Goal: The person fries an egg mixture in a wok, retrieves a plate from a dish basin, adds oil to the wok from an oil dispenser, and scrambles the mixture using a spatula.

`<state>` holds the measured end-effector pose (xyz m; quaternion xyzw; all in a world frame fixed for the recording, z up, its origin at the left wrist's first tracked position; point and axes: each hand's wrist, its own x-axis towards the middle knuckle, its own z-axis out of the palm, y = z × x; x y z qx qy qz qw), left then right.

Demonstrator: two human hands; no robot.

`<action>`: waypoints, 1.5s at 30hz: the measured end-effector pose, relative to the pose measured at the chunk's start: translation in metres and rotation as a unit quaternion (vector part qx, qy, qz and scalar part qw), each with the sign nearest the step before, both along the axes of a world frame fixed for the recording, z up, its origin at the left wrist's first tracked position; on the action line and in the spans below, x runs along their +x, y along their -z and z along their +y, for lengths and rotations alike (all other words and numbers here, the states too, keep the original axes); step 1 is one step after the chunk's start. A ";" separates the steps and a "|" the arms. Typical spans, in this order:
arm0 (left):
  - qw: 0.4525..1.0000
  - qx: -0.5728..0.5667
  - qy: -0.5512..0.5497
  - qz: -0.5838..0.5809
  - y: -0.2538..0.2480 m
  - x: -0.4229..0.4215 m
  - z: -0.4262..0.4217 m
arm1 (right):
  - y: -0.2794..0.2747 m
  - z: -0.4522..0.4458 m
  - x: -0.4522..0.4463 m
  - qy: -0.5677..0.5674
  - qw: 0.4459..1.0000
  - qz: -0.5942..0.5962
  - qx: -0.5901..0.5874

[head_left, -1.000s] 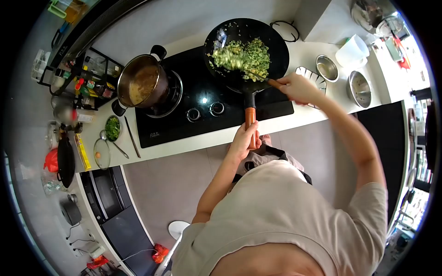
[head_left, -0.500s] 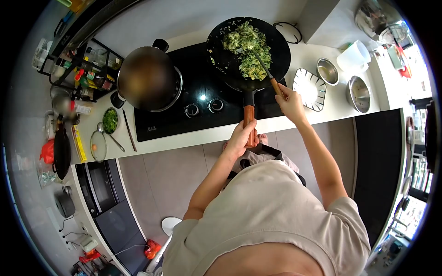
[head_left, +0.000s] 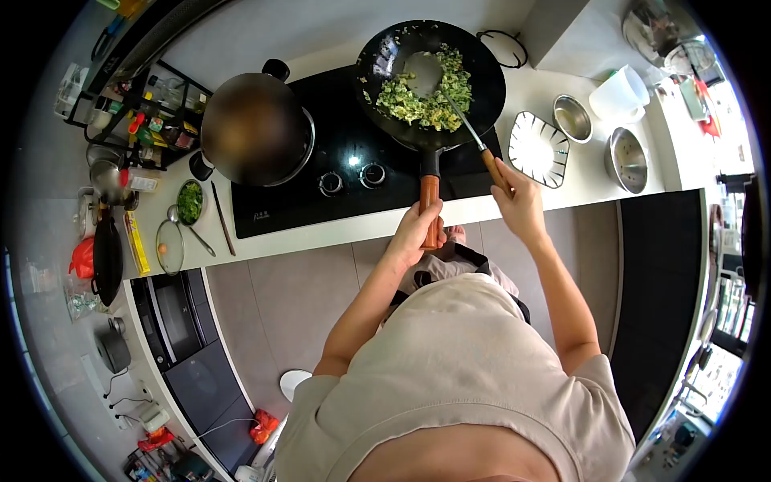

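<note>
My left hand is wrapped round the wooden handle of a black wok, which sits on the right side of the black cooktop. Fingers of my right hand close on the wooden handle of a metal spatula. The spatula's rounded blade lies inside the wok, its face bare. Around and below the blade spreads a chopped green and yellow food mix, with small bits stuck up the wok's wall.
A second pot, blurred inside, stands left on the cooktop. A striped dish, metal bowls and a white plastic container are at the right. Leftward are a bowl of chopped greens, chopsticks and a spice rack.
The spatula has drawn back toward me, and my right hand is lower. The food heap on the blade has tipped off and now lies spread in the wok.
</note>
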<state>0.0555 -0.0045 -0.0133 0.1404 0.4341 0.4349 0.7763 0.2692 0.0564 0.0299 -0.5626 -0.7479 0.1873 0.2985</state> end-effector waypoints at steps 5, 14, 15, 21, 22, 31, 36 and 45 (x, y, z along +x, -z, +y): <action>1.000 -0.002 0.004 -0.005 0.002 0.000 0.000 | -0.050 0.025 -0.019 0.005 0.936 0.121 -0.330; 1.000 -0.009 0.009 -0.006 0.005 -0.001 0.001 | -0.063 0.044 -0.015 -0.060 0.966 -0.069 -0.244; 1.000 -0.011 0.007 -0.003 0.005 -0.002 0.002 | -0.067 0.041 -0.016 -0.061 0.966 -0.082 -0.239; 1.000 -0.009 0.008 0.001 0.004 0.000 0.001 | -0.065 0.043 0.000 -0.090 0.969 -0.094 -0.208; 1.000 -0.004 0.011 0.003 0.003 0.000 0.000 | -0.080 0.043 0.000 -0.076 0.963 -0.111 -0.233; 1.000 -0.012 0.004 0.005 0.003 0.001 0.000 | -0.053 0.081 -0.025 0.065 0.946 0.068 -0.310; 1.000 -0.003 0.006 0.000 0.005 0.001 0.003 | -0.075 0.088 -0.030 0.016 0.937 0.056 -0.344; 1.000 -0.004 0.004 -0.007 0.005 -0.001 0.001 | -0.048 0.068 -0.012 -0.025 0.982 -0.077 -0.172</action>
